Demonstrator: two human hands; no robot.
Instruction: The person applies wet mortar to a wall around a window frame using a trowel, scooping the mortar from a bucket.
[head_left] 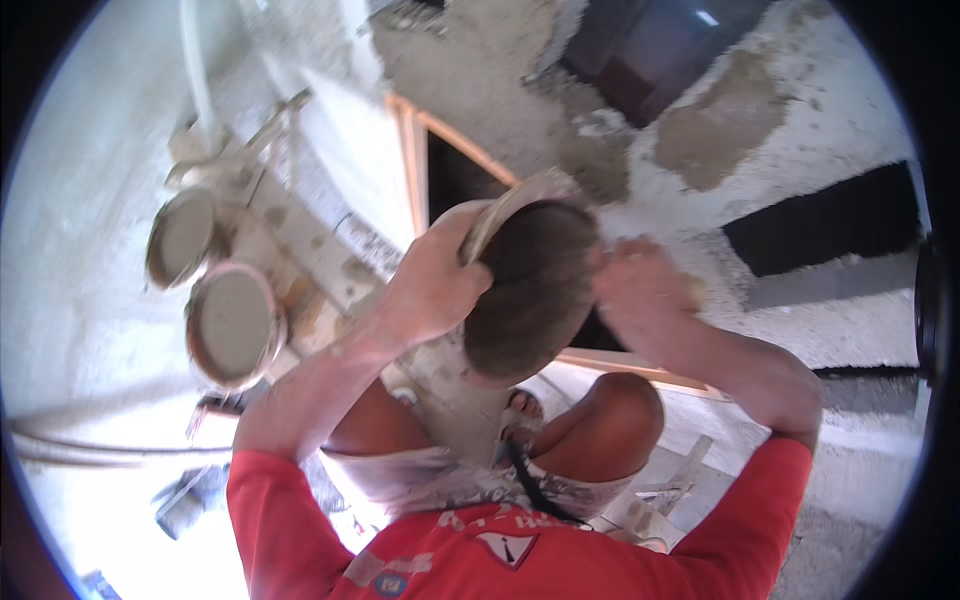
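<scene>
A round, shallow basin (pixel 530 295) is tipped up in front of me, its inside dark and its rim crusted pale grey. My left hand (pixel 445 272) is closed over the rim on its left side, thumb toward the inside. My right hand (pixel 642 282) is at the basin's right side, smeared by motion. A small yellowish thing (pixel 694 291) shows beside that hand; I cannot make out what it is or whether the hand holds it. To the left stand two round basins filled with grey wet mortar, a nearer one (pixel 233 326) and a farther one (pixel 184 239).
Mortar-stained planks (pixel 315 240) run under and beside the filled basins. An orange-brown wooden frame (pixel 408 165) surrounds a dark opening beyond my knees. Rough plastered wall (pixel 720 120) rises ahead, with a black rectangular recess (pixel 825 220) at right. A pale pipe (pixel 196 75) stands at far left.
</scene>
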